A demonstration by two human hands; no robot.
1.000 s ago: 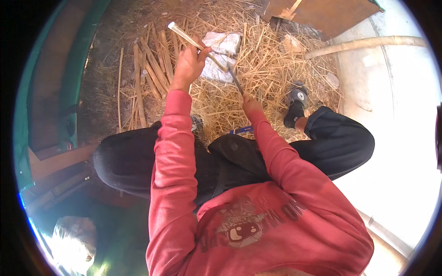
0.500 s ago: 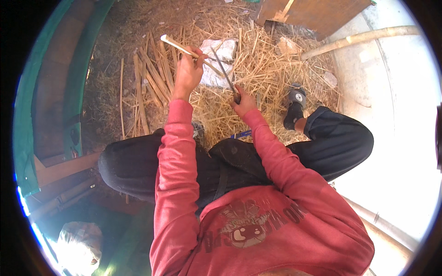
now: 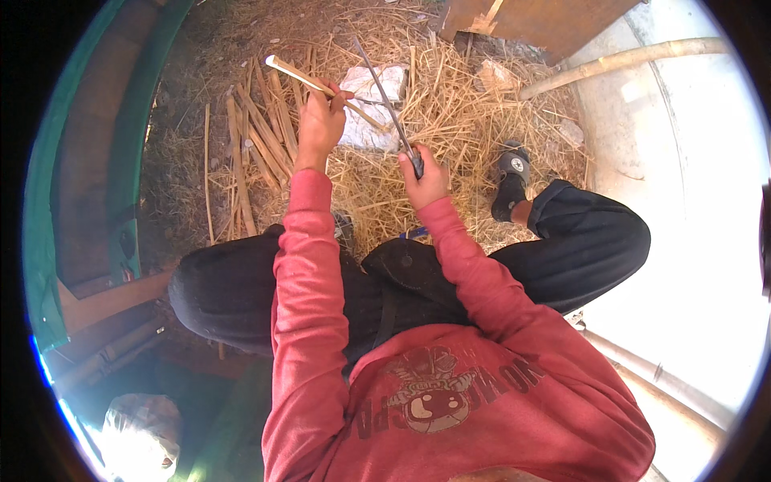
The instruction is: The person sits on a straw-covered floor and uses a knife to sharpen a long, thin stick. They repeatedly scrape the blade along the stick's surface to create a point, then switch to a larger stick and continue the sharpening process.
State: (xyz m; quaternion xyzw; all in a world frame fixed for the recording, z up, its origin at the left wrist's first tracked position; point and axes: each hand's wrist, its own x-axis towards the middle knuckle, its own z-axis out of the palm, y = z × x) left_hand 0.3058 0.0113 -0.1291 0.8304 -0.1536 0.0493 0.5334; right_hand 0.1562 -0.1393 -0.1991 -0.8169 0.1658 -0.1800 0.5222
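My left hand point(image 3: 320, 124) is closed round a split bamboo strip point(image 3: 291, 71). Its pale, thick end points up and to the left, and its thin end runs down to the right over a whitish flat stone point(image 3: 365, 135). In my right hand point(image 3: 426, 178) is the handle of a long, narrow-bladed knife point(image 3: 384, 98), its tip pointing away and to the left. The blade crosses over the stone, close to the strip's lower end; I cannot tell whether the two touch.
Several cut bamboo pieces point(image 3: 261, 136) lie left of the stone. Straw-like shavings point(image 3: 466, 112) cover the ground. A bamboo pole point(image 3: 626, 64) and a brown board point(image 3: 538, 24) stand at the far right. My shoe point(image 3: 514, 165) rests on the shavings. A blue object point(image 3: 414, 233) shows between my legs.
The knife has moved farther away, its tip now higher in view. The left hand and the bamboo strip have shifted slightly left. Both hands keep their holds.
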